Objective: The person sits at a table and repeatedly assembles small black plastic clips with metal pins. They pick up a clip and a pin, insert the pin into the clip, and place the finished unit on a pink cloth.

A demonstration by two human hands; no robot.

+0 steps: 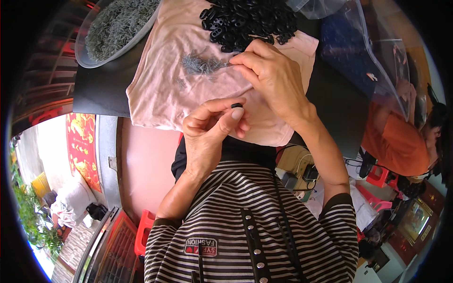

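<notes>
Between the thumb and forefinger of my left hand (204,128) is a small black plastic piece (237,105), held above the near part of a pink cloth (158,70). My right hand (277,80) is farther out, its thumb and forefinger pinched together at the right end of a loose heap of thin grey pins (200,63). Whatever lies in that pinch is too small to make out. Just beyond the right hand, many small black plastic pieces (250,21) with holes are piled on the cloth.
A clear tub (120,30) full of grey pins stands far left on the black table (101,92). Clear plastic sheeting (384,61) hangs at the right, with a person in an orange top (398,141) beyond. A red stool (143,233) is at lower left.
</notes>
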